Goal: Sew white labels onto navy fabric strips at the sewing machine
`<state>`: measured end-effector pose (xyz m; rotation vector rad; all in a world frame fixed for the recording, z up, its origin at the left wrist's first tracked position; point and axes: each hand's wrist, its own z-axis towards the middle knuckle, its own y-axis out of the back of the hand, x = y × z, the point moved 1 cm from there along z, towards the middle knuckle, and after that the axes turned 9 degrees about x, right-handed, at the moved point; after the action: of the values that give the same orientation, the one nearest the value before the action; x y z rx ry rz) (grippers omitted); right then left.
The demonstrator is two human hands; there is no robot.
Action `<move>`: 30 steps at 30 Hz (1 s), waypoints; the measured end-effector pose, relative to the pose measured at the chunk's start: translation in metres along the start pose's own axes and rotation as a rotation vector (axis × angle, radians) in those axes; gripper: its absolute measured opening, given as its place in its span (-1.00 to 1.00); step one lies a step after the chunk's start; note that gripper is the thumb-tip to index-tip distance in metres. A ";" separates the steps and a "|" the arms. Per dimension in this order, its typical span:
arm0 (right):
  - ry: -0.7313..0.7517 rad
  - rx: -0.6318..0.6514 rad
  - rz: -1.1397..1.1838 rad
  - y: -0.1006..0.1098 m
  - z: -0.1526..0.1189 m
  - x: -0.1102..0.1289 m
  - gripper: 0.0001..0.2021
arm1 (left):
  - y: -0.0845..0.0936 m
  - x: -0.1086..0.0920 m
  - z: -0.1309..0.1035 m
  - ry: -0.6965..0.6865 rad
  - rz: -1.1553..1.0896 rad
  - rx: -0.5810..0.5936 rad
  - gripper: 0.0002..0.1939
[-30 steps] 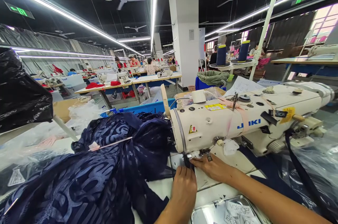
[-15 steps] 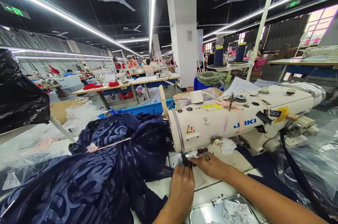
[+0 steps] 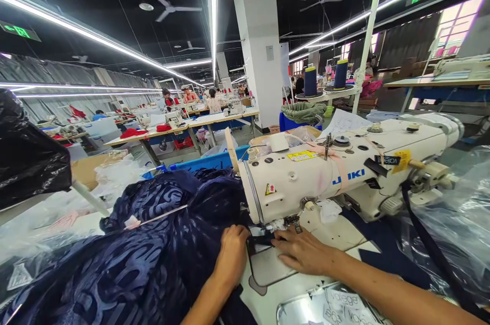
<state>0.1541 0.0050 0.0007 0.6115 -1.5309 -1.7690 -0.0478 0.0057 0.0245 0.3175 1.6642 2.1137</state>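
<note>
Nearest to us, at the bottom of the frame right of centre, we see a metal tray point(image 3: 296, 309) with printed labels point(image 3: 342, 300) in it, one reading "valege". In the lower left we have a heap of navy patterned fabric point(image 3: 115, 258), with a thin pale tie point(image 3: 163, 216) across it. Just below the centre, our left hand point(image 3: 233, 251) is at the heap's right edge, its fingers curled narrow on the end of a dark strip point(image 3: 262, 240). To its right, our right hand point(image 3: 302, 249) reaches in over the machine bed point(image 3: 270, 266), its fingertips at the strip's other end; we cannot tell whether they pinch the strip or only press on it. The strip lies between the two hands, just below the head of a cream sewing machine point(image 3: 298, 182), which stretches from the centre to the right. A dark band point(image 3: 420, 233) hangs from the machine toward the lower right corner, beside clear plastic point(image 3: 463, 213). At the left edge we find a black plastic bag point(image 3: 30, 151). Beyond the machine we see a blue bin point(image 3: 210, 158), navy thread cones point(image 3: 311, 82) right of centre, and a worktable point(image 3: 206, 120) bearing red cloth point(image 3: 133, 133). Farther off stand a white pillar point(image 3: 260, 59) and, left of it, seated people point(image 3: 214, 103); a ceiling fan point(image 3: 170, 7) hangs at upper left.
</note>
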 end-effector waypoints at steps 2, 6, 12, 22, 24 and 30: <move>-0.026 -0.025 -0.028 -0.005 0.000 0.003 -0.72 | 0.000 0.001 0.004 0.024 -0.069 0.011 -0.63; -0.035 -0.039 -0.027 -0.011 0.001 0.001 -0.71 | -0.003 -0.011 0.003 -0.095 -0.038 -0.048 -0.63; -0.052 -0.028 0.123 -0.009 0.003 -0.006 -0.71 | -0.014 -0.022 -0.001 -0.282 0.129 -0.127 -0.85; -0.080 -0.059 0.324 -0.008 0.005 -0.011 -0.72 | -0.028 -0.021 0.007 -0.369 0.127 -0.166 -0.89; -0.088 -0.057 0.351 -0.010 0.005 -0.012 -0.73 | -0.030 -0.021 0.008 -0.380 0.114 -0.174 -0.88; -0.094 -0.010 0.368 -0.009 0.004 -0.012 -0.72 | -0.032 -0.021 0.007 -0.417 0.077 -0.183 -0.85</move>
<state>0.1567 0.0177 -0.0086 0.2236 -1.5800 -1.5385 -0.0203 0.0085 -0.0033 0.7175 1.2284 2.0583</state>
